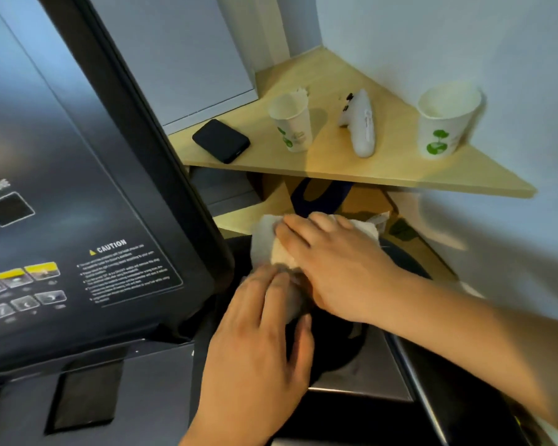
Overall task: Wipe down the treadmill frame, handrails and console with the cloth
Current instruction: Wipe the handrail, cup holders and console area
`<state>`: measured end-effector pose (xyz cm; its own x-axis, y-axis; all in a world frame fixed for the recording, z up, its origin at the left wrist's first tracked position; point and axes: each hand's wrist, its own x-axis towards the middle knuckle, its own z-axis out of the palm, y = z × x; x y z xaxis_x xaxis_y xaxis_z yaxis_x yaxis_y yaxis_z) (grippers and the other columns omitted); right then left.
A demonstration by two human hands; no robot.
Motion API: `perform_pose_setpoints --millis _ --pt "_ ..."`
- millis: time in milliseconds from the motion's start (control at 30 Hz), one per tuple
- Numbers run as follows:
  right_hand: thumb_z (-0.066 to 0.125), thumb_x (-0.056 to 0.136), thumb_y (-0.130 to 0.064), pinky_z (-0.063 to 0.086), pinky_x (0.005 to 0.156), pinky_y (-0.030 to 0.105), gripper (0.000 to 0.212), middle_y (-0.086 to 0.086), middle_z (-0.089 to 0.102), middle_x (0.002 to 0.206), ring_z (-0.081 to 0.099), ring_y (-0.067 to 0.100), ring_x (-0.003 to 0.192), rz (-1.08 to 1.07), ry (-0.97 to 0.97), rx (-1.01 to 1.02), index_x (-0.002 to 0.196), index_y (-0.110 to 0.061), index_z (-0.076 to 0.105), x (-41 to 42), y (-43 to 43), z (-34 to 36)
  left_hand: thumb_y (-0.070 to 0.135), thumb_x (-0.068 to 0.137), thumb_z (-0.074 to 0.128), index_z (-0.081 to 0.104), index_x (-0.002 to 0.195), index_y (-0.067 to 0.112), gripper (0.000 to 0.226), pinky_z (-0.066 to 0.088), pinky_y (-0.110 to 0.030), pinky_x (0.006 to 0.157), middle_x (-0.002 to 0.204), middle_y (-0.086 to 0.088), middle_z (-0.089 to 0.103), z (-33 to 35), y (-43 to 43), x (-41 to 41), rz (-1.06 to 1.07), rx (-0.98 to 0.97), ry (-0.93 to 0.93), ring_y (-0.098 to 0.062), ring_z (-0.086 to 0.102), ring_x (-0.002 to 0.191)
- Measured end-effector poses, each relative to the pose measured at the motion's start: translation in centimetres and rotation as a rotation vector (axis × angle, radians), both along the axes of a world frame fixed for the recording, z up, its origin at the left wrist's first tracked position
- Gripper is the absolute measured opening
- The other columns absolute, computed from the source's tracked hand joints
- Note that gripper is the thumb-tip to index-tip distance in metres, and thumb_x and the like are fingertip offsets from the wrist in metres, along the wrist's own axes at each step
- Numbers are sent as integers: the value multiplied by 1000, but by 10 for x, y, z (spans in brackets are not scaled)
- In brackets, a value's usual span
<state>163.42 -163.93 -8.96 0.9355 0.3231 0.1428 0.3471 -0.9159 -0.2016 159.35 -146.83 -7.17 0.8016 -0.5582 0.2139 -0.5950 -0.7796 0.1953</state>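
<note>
Indoor light, moderate, cool-white on the pale blue-grey wall (pixel 464 43). Warm yellowish patch on the light wooden triangular corner shelf (pixel 384 169), around the two white paper cups with green prints (pixel 292 123), which throw soft shadows right and away from the camera. Broad glossy sheen, bluish at top, across the dark slanted treadmill console panel (pixel 62 156); its printed caution text is soft, barely legible. Motion blur on the right hand (pixel 332 265), its forearm and the crumpled white cloth (pixel 271 243); left hand (pixel 255 342) slightly smeared. Wide-angle bending of straight edges toward frame borders. Underside below shelf dim, murky.
</note>
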Motion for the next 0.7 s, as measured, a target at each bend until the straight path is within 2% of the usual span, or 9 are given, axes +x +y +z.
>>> perform_pose_setpoints --millis 133,233,300,400,467,533,567,633,700 --pt "43 97 -41 37 96 46 62 14 42 139 44 33 121 -57 59 -98 146 -7 27 17 21 8 46 83 45 59 131 2 67 35 -37 112 136 -15 58 -12 27 -10 86 314 61 -29 55 128" --pt "55 90 -46 36 104 43 65 13 45 136 42 31 125 -161 223 22 139 -7 38 32 52 16 52 82 38 58 134 3 74 36 -42 112 138 -17 57 -9 28 -16 134 466 81 -31 52 131" --pt "58 86 -53 36 105 41 68 9 48 136 43 27 124 -165 194 60 140 -13 42 36 58 12 53 84 32 56 136 4 76 35 -47 111 142 -19 53 -5 24 -20 153 530 98 -34 47 134" --pt "52 91 -50 37 98 41 64 8 49 136 45 28 123 -109 22 13 142 -13 39 26 43 4 58 86 17 38 150 9 83 16 -41 120 157 -15 33 1 19 -24 143 579 125 -31 24 148" --pt "50 92 -50 36 99 42 66 7 46 140 43 28 126 -130 -11 23 145 -14 34 15 30 3 60 87 20 35 151 11 82 12 -37 120 158 -13 31 2 21 -26 139 570 128 -28 21 149" --pt "47 92 -53 35 98 43 66 3 43 144 42 28 128 -183 14 8 146 -19 30 2 12 3 59 89 25 46 145 10 77 17 -38 118 152 -14 42 6 23 -29 135 521 150 -27 31 145" --pt "45 93 -54 36 97 43 65 1 41 145 42 27 128 -212 44 0 146 -21 28 -4 0 2 60 90 22 43 147 11 78 12 -37 119 155 -12 37 6 24 -32 119 490 172 -25 27 147" --pt "42 95 -51 41 92 42 62 0 42 145 45 26 127 -259 73 -7 147 -21 26 -16 -20 1 65 91 9 22 156 18 81 -3 -32 122 163 -4 14 1 30 -36 96 463 184 -17 4 152" --pt "42 98 -44 45 89 40 58 4 45 141 48 27 123 -270 68 -49 146 -17 26 -20 -20 0 65 96 10 20 156 20 76 -3 -34 122 163 -1 12 4 31 -39 62 451 173 -16 1 151"
